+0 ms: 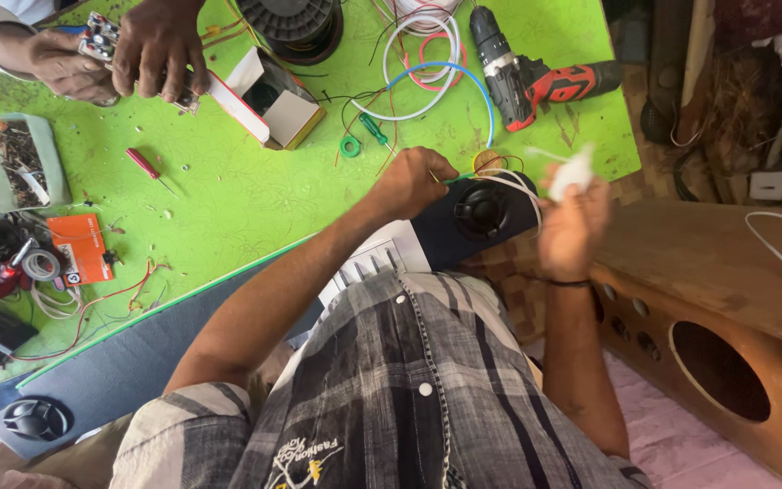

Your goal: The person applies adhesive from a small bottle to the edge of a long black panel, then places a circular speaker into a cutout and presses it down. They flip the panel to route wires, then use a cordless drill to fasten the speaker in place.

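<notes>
Left hand (418, 184): pinching a thin green-handled tool at the small round black speaker (483, 210) on the dark panel; keep the tip steady.
Right hand (570, 226): blurred, closed around a white wad (574, 170); hold it off the white wires (518, 184).
Surface (228, 190): bright green, cluttered.

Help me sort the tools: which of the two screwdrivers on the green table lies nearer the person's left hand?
The green-handled screwdriver, lying just above the left hand beside a small green ring. The red-handled screwdriver lies much farther off, toward the metal tray of scraps.
</notes>
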Motion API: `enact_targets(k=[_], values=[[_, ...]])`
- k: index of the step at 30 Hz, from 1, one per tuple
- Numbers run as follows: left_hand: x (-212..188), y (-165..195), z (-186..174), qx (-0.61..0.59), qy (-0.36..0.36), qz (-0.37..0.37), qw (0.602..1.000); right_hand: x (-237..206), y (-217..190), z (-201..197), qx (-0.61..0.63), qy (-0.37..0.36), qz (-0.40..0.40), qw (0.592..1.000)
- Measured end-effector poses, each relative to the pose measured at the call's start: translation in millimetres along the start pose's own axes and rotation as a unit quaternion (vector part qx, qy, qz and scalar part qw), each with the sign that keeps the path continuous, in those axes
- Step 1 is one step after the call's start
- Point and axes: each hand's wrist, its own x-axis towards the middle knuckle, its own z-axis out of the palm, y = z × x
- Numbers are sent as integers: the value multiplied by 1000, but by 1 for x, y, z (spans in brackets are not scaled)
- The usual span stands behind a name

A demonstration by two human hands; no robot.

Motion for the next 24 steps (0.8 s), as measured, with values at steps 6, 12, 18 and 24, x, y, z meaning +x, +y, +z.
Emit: enact_targets(k=[6,12,18,24], values=[[-3,5,3,-1,15,29,999,56,34,-64,-189,-8,-86,978],[-7,11,17,53,73,34,995,57,72,-42,-486,77,-162,855],[-14,30,23,87,109,42,989,61,67,-44,-517,25,-155,842],[-13,42,21,99,120,43,987,26,6,-22,-407,48,-287,866]])
